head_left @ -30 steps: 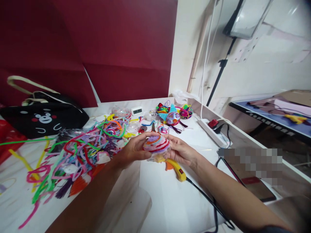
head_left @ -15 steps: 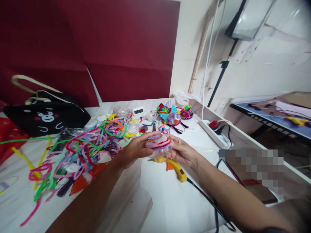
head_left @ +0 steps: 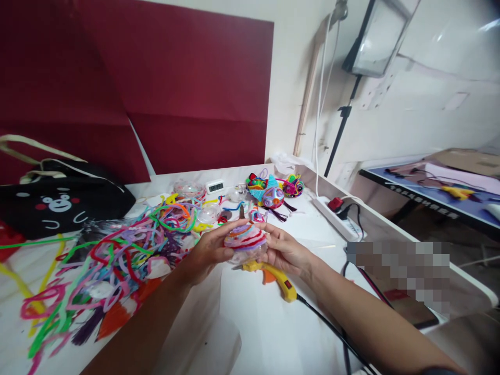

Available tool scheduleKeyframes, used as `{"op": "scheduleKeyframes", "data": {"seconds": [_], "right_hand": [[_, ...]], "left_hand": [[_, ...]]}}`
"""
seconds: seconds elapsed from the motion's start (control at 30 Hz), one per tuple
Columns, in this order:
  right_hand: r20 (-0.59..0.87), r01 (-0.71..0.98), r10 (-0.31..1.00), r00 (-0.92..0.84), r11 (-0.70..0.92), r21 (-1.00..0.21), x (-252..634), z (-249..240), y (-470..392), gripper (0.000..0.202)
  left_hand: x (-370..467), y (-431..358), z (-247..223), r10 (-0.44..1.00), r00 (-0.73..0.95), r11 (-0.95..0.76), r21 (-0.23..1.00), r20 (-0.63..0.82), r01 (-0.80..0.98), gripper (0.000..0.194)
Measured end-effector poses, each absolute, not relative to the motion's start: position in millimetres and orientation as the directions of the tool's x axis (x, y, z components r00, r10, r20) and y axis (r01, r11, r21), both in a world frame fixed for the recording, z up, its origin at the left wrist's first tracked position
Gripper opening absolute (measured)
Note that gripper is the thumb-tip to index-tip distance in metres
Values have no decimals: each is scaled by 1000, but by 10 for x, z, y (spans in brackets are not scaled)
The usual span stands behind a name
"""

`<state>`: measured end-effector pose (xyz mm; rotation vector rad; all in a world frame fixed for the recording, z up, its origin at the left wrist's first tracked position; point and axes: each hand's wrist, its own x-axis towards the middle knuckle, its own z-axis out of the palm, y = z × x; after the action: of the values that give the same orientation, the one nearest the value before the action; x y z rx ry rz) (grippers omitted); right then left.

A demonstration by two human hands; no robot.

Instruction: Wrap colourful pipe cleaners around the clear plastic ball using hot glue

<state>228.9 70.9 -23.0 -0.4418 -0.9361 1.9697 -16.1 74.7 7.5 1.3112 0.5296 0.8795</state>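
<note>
Between both hands is a clear plastic ball [head_left: 246, 240], its upper part wrapped in rows of purple, orange, red and pink pipe cleaner; the bare clear part shows below. My left hand [head_left: 203, 256] is closed on its left side, thumb toward me. From the right, the fingers of my right hand [head_left: 288, 251] grip the other side. Just under the ball a yellow hot glue gun [head_left: 288, 285] with an orange trigger lies on the white table, its black cord running toward me. Behind the ball the dark tip of a pointed tool [head_left: 241, 210] sticks up.
Left of my hands spreads a heap of coloured pipe cleaners [head_left: 133, 255]. Finished colourful ornaments [head_left: 272, 194] sit at the back, near a small white digital clock [head_left: 215, 186]. A power strip [head_left: 339, 219] lies along the right edge; a black bag [head_left: 62, 200] stands at left.
The camera view has swung slightly, so the scene sits farther left and a little lower. Both hands still hold the ball, nearly unmoved against the table.
</note>
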Motion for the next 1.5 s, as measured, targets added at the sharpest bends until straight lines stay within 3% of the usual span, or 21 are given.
{"op": "scheduleKeyframes", "data": {"seconds": [0.77,0.9,1.27,1.5], "right_hand": [[190,-666,811,-553,-293,-686,2205,-151,646,51],[194,-672,814,-547,-289,-682,2203,-148,646,48],[166,-693,833,-528,-309,-651,2156,-142,646,47],[154,-706,839,-522,-324,-630,2112,-161,658,49]], "left_hand": [[-204,609,237,761,630,8,967,158,-253,74],[-227,637,218,752,637,4,965,170,-262,65],[-222,680,169,758,620,14,946,201,-324,61],[-304,696,166,808,572,-12,975,139,-220,61]]}}
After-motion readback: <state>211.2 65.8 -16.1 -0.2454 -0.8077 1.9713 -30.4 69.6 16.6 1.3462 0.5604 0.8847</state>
